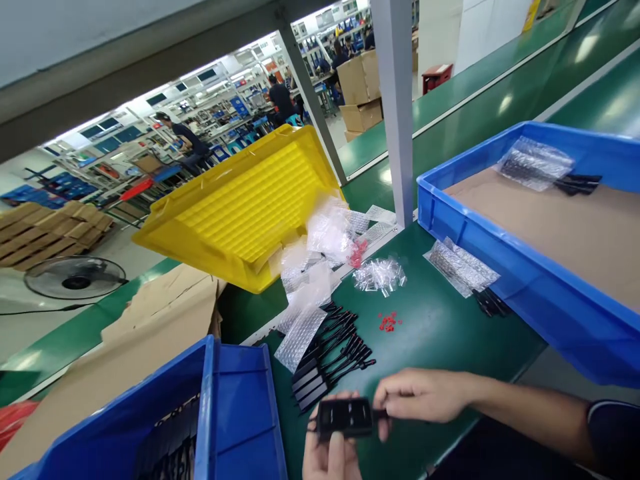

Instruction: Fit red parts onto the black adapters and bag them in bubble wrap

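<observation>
A flat black plastic part [345, 417] with slots is held low over the green table [440, 327]. My left hand [330, 457] grips it from below, thumb and fingers closed on its near edge. My right hand [425, 395] pinches its right end, fingers pressed together. Just beyond lies a pile of similar black parts [330, 357] with thin stems. A few tiny red pieces [389, 322] are scattered on the table further out.
A blue bin [215, 413] with black parts stands at lower left, a tilted yellow tray [250, 200] behind it. Bubble-wrap bags [310, 287] and clear bags [380, 275] lie mid-table. A large blue crate [525, 280] lined with cardboard sits right. Other people work far behind.
</observation>
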Demonstrator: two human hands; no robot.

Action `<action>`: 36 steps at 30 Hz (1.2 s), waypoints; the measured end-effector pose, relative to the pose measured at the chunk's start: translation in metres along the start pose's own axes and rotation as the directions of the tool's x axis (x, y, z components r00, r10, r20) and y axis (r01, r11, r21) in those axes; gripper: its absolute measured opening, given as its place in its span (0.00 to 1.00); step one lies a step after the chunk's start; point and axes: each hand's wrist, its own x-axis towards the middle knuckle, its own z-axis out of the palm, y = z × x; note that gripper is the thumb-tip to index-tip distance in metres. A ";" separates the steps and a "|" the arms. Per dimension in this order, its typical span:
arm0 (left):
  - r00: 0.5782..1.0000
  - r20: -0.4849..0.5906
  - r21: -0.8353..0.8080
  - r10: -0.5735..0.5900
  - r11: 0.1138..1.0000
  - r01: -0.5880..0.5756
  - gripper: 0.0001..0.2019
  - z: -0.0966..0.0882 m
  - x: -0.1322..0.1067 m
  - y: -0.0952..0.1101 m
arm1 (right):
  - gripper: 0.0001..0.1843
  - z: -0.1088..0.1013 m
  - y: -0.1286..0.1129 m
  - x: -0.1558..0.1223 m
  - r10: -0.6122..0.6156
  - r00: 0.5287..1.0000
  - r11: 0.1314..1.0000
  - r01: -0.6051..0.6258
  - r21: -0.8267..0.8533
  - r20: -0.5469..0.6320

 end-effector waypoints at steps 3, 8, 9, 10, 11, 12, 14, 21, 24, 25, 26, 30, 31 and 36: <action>0.986 0.051 0.296 0.159 0.940 -0.167 0.22 0.011 0.030 0.004 | 0.21 0.006 0.012 -0.005 0.103 0.993 0.973 -0.088 0.216 -0.062; 0.796 0.300 0.846 0.526 0.238 -0.476 0.23 0.005 0.109 0.011 | 0.23 -0.023 0.011 -0.015 0.175 0.939 0.953 -0.086 0.291 -0.296; 0.775 0.360 0.867 0.520 0.120 -0.484 0.20 0.003 0.123 0.010 | 0.23 -0.027 0.010 -0.018 0.180 0.933 0.950 -0.084 0.300 -0.311; 0.763 0.406 0.872 0.503 0.036 -0.488 0.16 0.002 0.136 0.008 | 0.23 -0.030 0.010 -0.021 0.187 0.929 0.948 -0.085 0.307 -0.319; 0.760 0.437 0.872 0.481 -0.018 -0.490 0.13 0.001 0.145 0.007 | 0.23 -0.030 0.010 -0.024 0.195 0.926 0.946 -0.090 0.311 -0.324; 0.759 0.449 0.873 0.471 -0.048 -0.486 0.11 0.002 0.152 0.006 | 0.23 -0.030 0.011 -0.026 0.202 0.923 0.944 -0.095 0.315 -0.327; 0.757 0.431 0.883 0.490 -0.059 -0.465 0.11 0.004 0.154 0.008 | 0.23 -0.027 0.013 -0.030 0.215 0.919 0.940 -0.104 0.324 -0.330; 0.676 0.312 0.880 0.667 0.064 -0.470 0.05 -0.014 0.066 0.058 | 0.24 -0.019 0.020 -0.036 0.256 0.917 0.919 -0.134 0.370 -0.307; 0.788 0.360 0.854 0.501 0.164 -0.494 0.05 -0.035 0.026 0.059 | 0.29 -0.018 0.023 -0.036 0.294 0.916 0.908 -0.179 0.378 -0.272; 0.838 0.366 0.864 0.404 0.186 -0.467 0.06 -0.040 0.019 0.053 | 0.30 -0.017 0.024 -0.036 0.306 0.917 0.906 -0.198 0.373 -0.255; 0.882 0.359 0.883 0.306 0.194 -0.427 0.07 -0.044 0.015 0.044 | 0.30 -0.016 0.025 -0.035 0.315 0.919 0.906 -0.217 0.363 -0.236; 0.940 0.276 0.930 0.199 0.192 -0.314 0.09 -0.050 0.011 0.009 | 0.31 -0.011 0.023 -0.032 0.304 0.942 0.918 -0.250 0.308 -0.142; 0.935 0.256 0.926 0.245 0.216 -0.310 0.09 -0.049 0.009 0.004 | 0.31 -0.009 0.021 -0.033 0.296 0.948 0.922 -0.253 0.292 -0.116; 0.935 0.111 0.887 0.338 0.391 -0.247 0.07 -0.038 -0.018 0.000 | 0.30 -0.003 0.011 -0.039 0.266 0.964 0.936 -0.251 0.248 -0.027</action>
